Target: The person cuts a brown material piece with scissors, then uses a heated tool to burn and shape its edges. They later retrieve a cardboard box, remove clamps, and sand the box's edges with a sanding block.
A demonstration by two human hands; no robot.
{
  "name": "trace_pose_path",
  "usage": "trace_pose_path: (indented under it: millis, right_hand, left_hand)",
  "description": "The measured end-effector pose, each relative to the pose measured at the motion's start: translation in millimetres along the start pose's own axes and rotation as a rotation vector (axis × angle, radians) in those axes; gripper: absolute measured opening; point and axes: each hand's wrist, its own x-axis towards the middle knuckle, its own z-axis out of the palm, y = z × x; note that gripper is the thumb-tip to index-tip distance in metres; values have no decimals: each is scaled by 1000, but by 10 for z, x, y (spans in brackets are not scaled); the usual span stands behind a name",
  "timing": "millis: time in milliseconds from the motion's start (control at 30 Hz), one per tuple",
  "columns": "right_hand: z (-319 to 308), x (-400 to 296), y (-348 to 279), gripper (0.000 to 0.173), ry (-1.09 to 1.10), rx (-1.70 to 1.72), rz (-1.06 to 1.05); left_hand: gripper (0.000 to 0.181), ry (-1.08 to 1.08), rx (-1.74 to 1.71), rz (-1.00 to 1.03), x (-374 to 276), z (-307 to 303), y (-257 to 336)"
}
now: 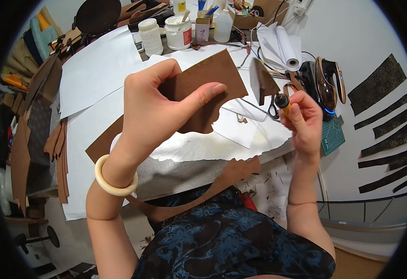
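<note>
My left hand (161, 101), with a cream bangle (114, 178) on its wrist, grips a brown leather piece (203, 87) above the bench, thumb on its face. The piece has straight upper edges and an uneven cut lower edge. In my right hand (303, 122) is a hand tool's yellow handle (285, 104) with a dark collar. A small brown piece (269, 83) with a pale side is at the tool's tip; whether it is the tool's blade or a separate scrap I cannot tell. A long curved leather offcut (203, 195) lies across my lap and the bench edge.
White paper (95, 69) covers much of the bench. White jars (178, 33) and a clear bottle (222, 28) stand at the back. Scissors (273, 110), an iron (325, 83) and a green cutting mat (332, 134) are at the right. Leather strips (62, 160) lie left.
</note>
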Motion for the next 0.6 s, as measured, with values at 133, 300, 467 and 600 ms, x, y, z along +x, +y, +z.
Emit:
trace_pose_path:
  millis: [133, 300, 467, 600]
  right_hand:
    - [-30, 96, -205, 20, -86, -131, -54]
    - [19, 126, -263, 20, -43, -137, -64]
    - [84, 181, -353, 22, -84, -147, -45]
    - [45, 223, -328, 22, -91, -194, -20]
  left_hand:
    - [50, 58, 131, 129, -33, 61, -1]
    - [51, 50, 242, 184, -33, 36, 3]
    - [50, 70, 304, 243, -46, 33, 6]
    - [47, 97, 309, 288, -41, 1, -3]
